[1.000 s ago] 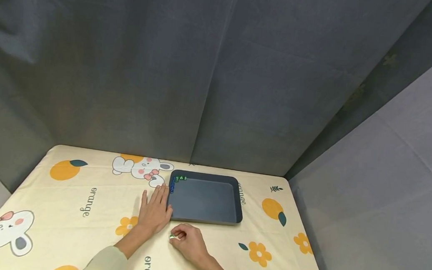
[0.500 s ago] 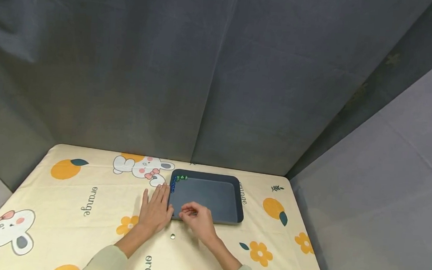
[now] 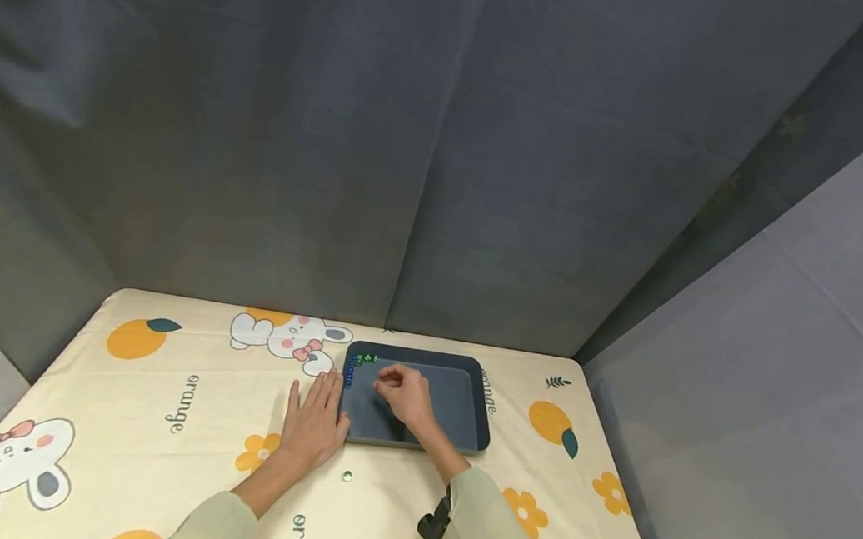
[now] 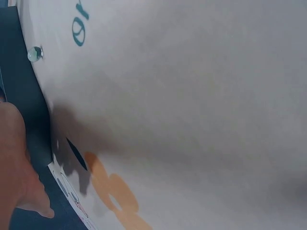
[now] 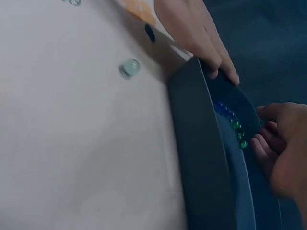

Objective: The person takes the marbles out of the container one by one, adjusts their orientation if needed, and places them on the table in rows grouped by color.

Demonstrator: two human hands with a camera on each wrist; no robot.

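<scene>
What the right hand (image 3: 406, 397) has between its fingertips cannot be told: thumb and fingers are curled in close together over the tray (image 3: 459, 405), and the fingers themselves hide the gap in both the head and right wrist views. The left wrist view catches only part of the left hand (image 3: 313, 428) and a piece of the tray, both cut off by its edge. The left hand grips nothing; its fingers lie straight and slightly spread along the tray's left edge. The marbles are small and crowded, so their number is hard to fix: at least four blue marbles (image 3: 350, 373) run in a line along the tray's left wall, and about three green marbles (image 3: 368, 358) sit at the far left corner, along the far wall. One clear marble (image 5: 131, 67) lies on the tablecloth (image 3: 226, 405), just in front of the tray. Half a second ago the right hand was over the tray's near side; now it is farther in, near the green marbles. A second ago it was down on the tablecloth. The left hand and the clear marble have kept their places.
</scene>
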